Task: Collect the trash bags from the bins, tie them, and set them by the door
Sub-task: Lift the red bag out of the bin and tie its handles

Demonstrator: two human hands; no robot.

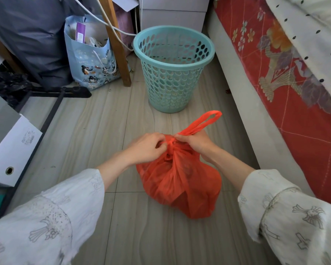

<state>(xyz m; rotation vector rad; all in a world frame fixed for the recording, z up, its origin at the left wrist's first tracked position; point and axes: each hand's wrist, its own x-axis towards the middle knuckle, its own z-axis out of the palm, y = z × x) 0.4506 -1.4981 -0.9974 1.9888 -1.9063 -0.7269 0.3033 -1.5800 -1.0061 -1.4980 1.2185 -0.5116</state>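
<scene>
A full orange trash bag (pixel 182 180) sits on the tiled floor in front of me, its top gathered into a twisted neck. My left hand (pixel 147 148) pinches the bag's neck from the left. My right hand (pixel 195 142) grips the neck from the right, and one orange handle loop (pixel 206 121) sticks up past its fingers. Beyond the bag stands a teal perforated bin (pixel 173 67), upright and with no liner in it.
A bed with a red floral cover (pixel 287 83) runs along the right side. At the left are a white binder box (pixel 10 148), a black metal frame (pixel 52 109), a blue penguin-print gift bag (pixel 92 62) and a wooden leg (pixel 117 41). White boxes (pixel 172 12) stand behind the bin.
</scene>
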